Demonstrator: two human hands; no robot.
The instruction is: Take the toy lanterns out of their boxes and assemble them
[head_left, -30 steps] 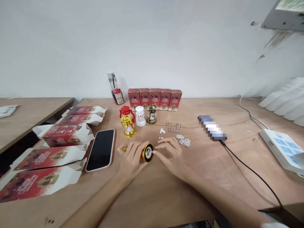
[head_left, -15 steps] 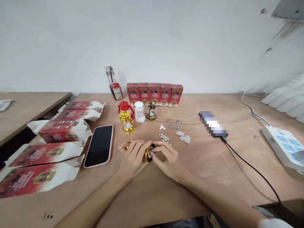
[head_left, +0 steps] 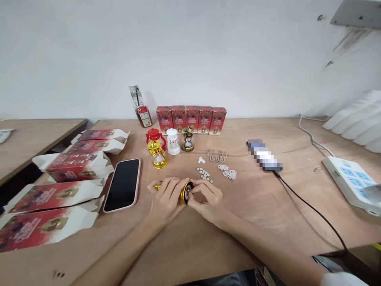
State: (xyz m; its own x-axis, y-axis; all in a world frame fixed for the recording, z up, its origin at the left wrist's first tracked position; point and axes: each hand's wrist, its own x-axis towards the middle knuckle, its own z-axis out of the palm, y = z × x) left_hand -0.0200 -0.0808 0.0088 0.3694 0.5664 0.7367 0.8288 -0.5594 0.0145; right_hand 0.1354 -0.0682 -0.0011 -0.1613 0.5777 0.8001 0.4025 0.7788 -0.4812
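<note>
My left hand (head_left: 167, 198) is wrapped round a small gold lantern (head_left: 182, 194) lying on its side, its dark open base turned to the right. A bit of its gold top shows by my left fingertips. My right hand (head_left: 208, 198) is closed, thumb and fingertips pressed at the opening in the base; whatever they pinch is too small to make out. Just beyond my hands lie several button cells (head_left: 203, 173), small white plastic pieces (head_left: 228, 173) and bent wire handles (head_left: 216, 155). A gold lantern (head_left: 157, 155), a red lantern (head_left: 153, 134), a white lantern (head_left: 173, 142) and a dark bronze lantern (head_left: 187, 140) stand upright farther back.
Several red boxes (head_left: 192, 118) stand in a row near the wall beside a bottle (head_left: 144, 115). Open red cartons (head_left: 56, 196) lie at left, next to a pink-edged phone (head_left: 122, 185). At right are a cabled phone (head_left: 264, 155) and a power strip (head_left: 351, 182).
The camera view has shifted slightly. My right fingertips have moved a little at the lantern's base, while my left hand keeps its hold.
</note>
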